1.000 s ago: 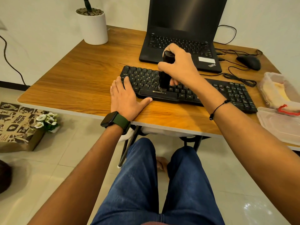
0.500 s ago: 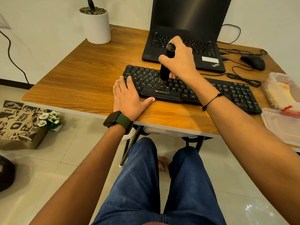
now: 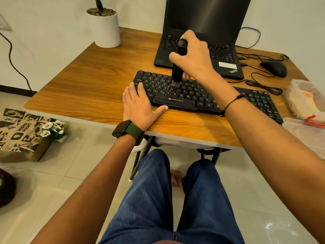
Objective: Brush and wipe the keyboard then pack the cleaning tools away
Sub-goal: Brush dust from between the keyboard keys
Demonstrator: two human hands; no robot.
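Left hand (image 3: 140, 104): fingers flat and together, pinning the keyboard's near-left corner.
Keyboard (image 3: 184, 94): light, slides easily; needs that bracing.
Right hand (image 3: 195, 57): fingers wrapped mid-barrel round brush.
Brush (image 3: 178, 67): upright, stiff body, soft bristles on the middle keys.

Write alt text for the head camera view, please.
A right hand holds a black brush upright, bristles on a black keyboard, while the left hand rests flat at its left end on a wooden desk.

Two hands (image 3: 140, 104), one keyboard (image 3: 193, 95), one brush (image 3: 177, 67)
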